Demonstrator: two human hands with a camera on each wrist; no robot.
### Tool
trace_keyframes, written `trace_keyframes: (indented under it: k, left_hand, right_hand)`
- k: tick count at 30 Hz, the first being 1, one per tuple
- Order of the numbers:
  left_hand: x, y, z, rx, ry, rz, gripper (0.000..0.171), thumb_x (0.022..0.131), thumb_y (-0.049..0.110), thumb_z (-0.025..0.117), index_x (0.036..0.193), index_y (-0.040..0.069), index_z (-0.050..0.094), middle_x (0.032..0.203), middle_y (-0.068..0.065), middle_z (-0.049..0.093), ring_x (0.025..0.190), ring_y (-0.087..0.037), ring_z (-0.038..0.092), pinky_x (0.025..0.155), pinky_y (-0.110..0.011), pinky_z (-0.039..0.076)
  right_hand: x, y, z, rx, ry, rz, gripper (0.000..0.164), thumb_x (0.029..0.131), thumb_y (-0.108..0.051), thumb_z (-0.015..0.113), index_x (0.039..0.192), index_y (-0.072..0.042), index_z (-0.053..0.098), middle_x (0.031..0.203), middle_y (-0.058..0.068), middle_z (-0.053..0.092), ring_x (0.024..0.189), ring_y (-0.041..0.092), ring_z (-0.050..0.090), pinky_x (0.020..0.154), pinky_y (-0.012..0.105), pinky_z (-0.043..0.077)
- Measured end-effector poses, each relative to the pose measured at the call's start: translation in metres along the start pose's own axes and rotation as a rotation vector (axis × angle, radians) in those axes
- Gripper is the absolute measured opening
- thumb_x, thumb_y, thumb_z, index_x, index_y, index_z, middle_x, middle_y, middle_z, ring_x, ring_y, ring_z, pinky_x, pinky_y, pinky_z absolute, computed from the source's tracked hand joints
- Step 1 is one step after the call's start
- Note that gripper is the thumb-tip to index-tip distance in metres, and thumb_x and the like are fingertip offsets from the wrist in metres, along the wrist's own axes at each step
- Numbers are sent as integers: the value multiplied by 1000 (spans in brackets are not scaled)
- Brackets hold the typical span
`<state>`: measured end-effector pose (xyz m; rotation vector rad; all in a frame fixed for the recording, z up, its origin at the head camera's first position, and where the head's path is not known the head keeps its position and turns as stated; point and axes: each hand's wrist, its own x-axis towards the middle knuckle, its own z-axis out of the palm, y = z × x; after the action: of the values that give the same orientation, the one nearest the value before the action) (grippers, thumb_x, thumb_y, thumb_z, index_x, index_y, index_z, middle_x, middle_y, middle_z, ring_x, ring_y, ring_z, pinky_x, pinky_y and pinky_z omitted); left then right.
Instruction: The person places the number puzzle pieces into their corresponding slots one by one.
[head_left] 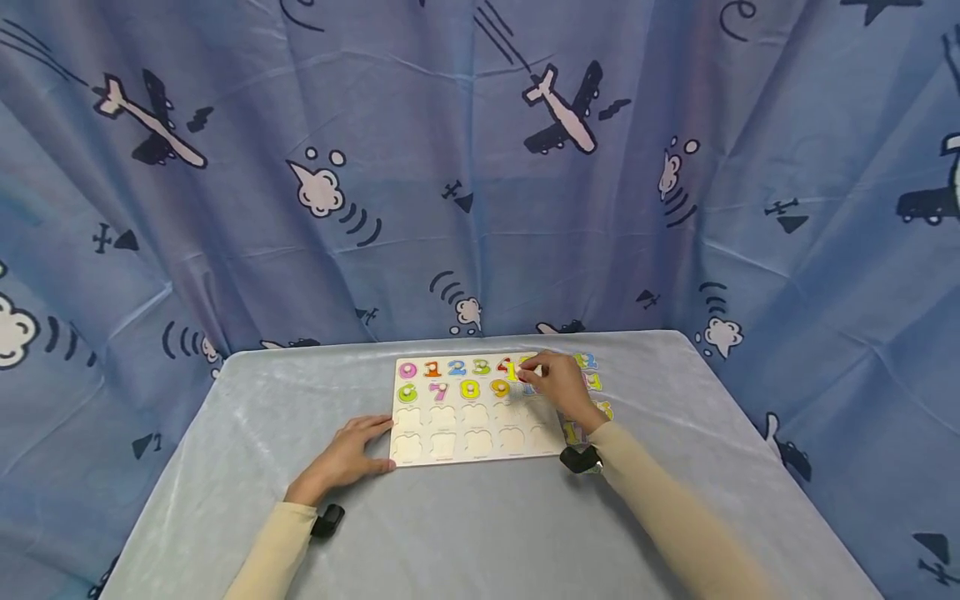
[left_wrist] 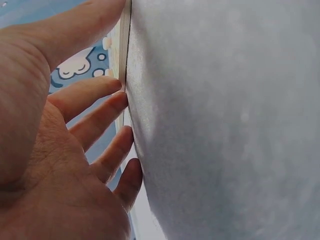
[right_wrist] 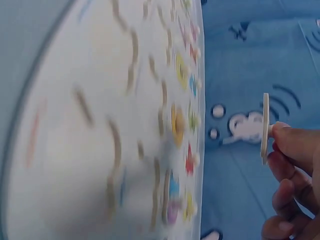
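Note:
A wooden number puzzle board (head_left: 456, 427) lies on the table. Its upper two rows hold coloured number pieces such as the pink zero (head_left: 407, 371) and the orange nine (head_left: 500, 387); bare recesses show in the lower two rows. My right hand (head_left: 561, 385) pinches a yellow number piece (right_wrist: 265, 127) by its small knob, above the board's upper right part. The right wrist view shows that piece edge-on, apart from the board. My left hand (head_left: 347, 452) touches the board's left edge with thumb and fingertips, its fingers (left_wrist: 107, 115) fairly straight.
Several loose number pieces (head_left: 594, 381) lie on the table along the board's right side, partly hidden by my right hand and forearm. A pale grey cloth covers the table (head_left: 465, 533). Behind it hangs a blue curtain (head_left: 420, 208) printed with planes and clouds.

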<state>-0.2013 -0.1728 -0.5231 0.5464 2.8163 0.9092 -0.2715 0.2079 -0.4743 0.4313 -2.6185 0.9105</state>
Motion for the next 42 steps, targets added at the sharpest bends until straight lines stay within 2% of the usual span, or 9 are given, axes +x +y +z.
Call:
trace_keyframes:
  k: [10, 15, 19, 23, 34, 42]
  left_hand:
    - [2, 1, -1, -15, -5, -25, 74, 80, 30, 81, 144, 9, 50, 151, -9, 46, 142, -35, 35, 111, -58, 30]
    - [3, 1, -1, -8, -6, -24, 74, 80, 30, 81, 144, 9, 50, 151, -8, 47, 142, -34, 35, 112, -58, 30]
    - [2, 1, -2, -10, 0, -11, 74, 79, 29, 82, 143, 8, 51, 150, -9, 47, 141, -35, 36, 112, -58, 29]
    - [2, 0, -2, -5, 1, -3, 74, 79, 28, 82, 143, 7, 51, 150, -10, 48, 141, -36, 36, 112, -58, 29]
    - [2, 2, -3, 5, 2, 15, 74, 80, 30, 81, 142, 5, 52, 149, -12, 49, 140, -37, 38, 111, -59, 28]
    - [0, -1, -2, 11, 4, 11, 73, 80, 32, 81, 142, 6, 52, 149, -11, 49, 140, -37, 38, 111, -59, 29]
  right_hand:
    - [0, -41, 36, 13, -57, 6, 13, 81, -23, 81, 90, -13, 80, 75, -3, 67, 60, 8, 45, 58, 22, 34]
    - [3, -53, 52, 51, -62, 27, 12, 81, -23, 81, 90, -15, 80, 78, -5, 69, 62, 7, 46, 57, 21, 34]
    - [5, -66, 64, 84, -62, 1, 11, 81, -23, 80, 88, -15, 80, 79, -5, 70, 61, 7, 47, 56, 21, 36]
    - [4, -82, 76, 79, -101, -32, 12, 82, -24, 80, 90, -15, 80, 79, -5, 69, 60, 6, 46, 56, 20, 36]
    - [-2, -113, 108, 22, -191, -72, 9, 83, -27, 78, 87, -20, 79, 84, -10, 71, 63, 2, 51, 59, 18, 40]
    - [-3, -121, 129, -96, -235, -25, 8, 82, -29, 79, 85, -22, 79, 83, -10, 69, 80, 10, 64, 67, 24, 47]
